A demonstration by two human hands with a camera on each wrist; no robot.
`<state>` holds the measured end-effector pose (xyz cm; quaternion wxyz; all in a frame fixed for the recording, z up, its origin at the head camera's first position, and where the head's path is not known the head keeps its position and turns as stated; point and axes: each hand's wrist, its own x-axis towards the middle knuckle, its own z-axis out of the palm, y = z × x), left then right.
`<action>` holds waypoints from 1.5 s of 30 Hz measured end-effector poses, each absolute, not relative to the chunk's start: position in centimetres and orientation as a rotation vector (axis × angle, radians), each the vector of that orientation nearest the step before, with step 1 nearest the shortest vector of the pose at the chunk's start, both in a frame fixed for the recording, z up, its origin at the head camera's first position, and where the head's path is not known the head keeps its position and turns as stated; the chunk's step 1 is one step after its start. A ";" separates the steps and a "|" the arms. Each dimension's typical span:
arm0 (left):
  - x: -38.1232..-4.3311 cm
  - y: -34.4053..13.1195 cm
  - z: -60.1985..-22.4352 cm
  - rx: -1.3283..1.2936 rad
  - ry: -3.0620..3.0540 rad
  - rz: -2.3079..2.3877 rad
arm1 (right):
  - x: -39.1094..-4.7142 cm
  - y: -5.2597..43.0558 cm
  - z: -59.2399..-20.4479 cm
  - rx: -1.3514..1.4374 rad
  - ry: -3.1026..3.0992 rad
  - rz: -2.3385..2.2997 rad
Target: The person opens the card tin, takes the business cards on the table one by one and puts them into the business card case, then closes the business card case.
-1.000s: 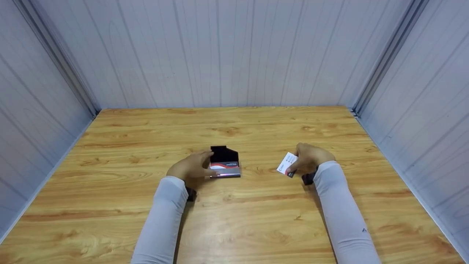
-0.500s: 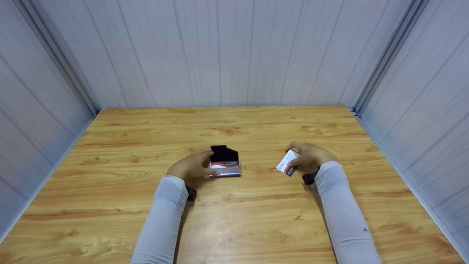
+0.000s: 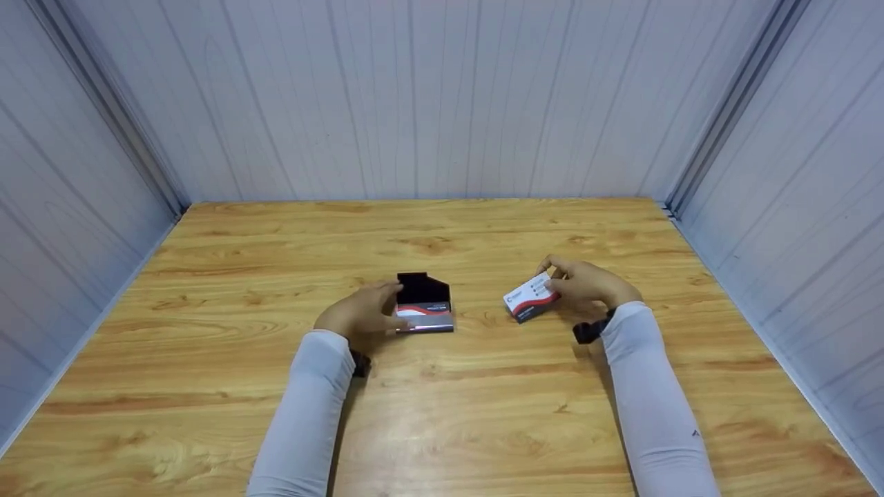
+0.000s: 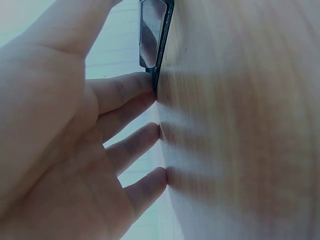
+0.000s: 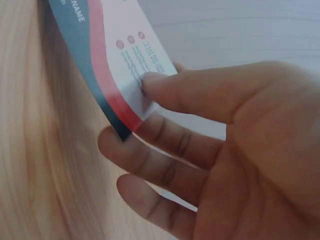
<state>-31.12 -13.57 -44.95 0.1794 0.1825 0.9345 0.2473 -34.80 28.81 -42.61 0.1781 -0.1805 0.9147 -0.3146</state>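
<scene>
A business card case (image 3: 434, 322) lies on the table with its black lid (image 3: 421, 288) raised at the far side. A card (image 3: 435, 308) with a red and white wave shows inside it. My left hand (image 3: 358, 312) holds the case at its left end, thumb at the near corner and a finger by the lid. In the left wrist view, fingertips (image 4: 159, 177) touch the tabletop beside the case (image 4: 153, 30). To the right, my right hand (image 3: 590, 284) pinches a white, red and dark business card (image 5: 112, 65) between thumb and fingers, tilted above the table.
The wood-grain table (image 3: 442, 407) spreads around both hands. Pale panel walls (image 3: 442, 103) stand at the back and both sides. A dark wrist camera (image 3: 588, 333) sits below the right hand.
The right hand has turned and moved slightly away from me. Its card has shifted a little left and up, and its printed face now shows more. The left hand and case stay put.
</scene>
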 end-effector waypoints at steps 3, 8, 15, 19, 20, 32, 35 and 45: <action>-31.1 -13.6 -44.9 0.517 2.634 0.722 | -34.9 28.8 -42.6 -0.536 2.551 -0.969; -31.0 -13.7 -45.0 0.522 2.631 0.742 | -35.0 28.6 -42.5 -0.537 2.507 -1.041; -31.0 -13.6 -45.1 0.495 2.627 0.750 | -35.2 28.4 -43.0 -0.518 2.491 -1.068; -31.0 -13.6 -45.0 0.489 2.627 0.746 | -35.4 28.1 -43.3 -0.554 2.488 -1.115; -31.1 -13.6 -45.0 0.488 2.627 0.742 | -35.4 28.1 -43.4 -0.564 2.486 -1.136; -31.1 -13.5 -44.9 0.485 2.627 0.720 | -35.3 26.5 -43.3 -0.562 2.511 -1.303; -31.1 -13.5 -44.8 0.485 2.628 0.718 | -35.3 25.9 -43.4 -0.577 2.517 -1.346; -31.2 -13.5 -44.9 0.482 2.626 0.713 | -35.3 23.1 -44.0 -0.683 2.583 -1.429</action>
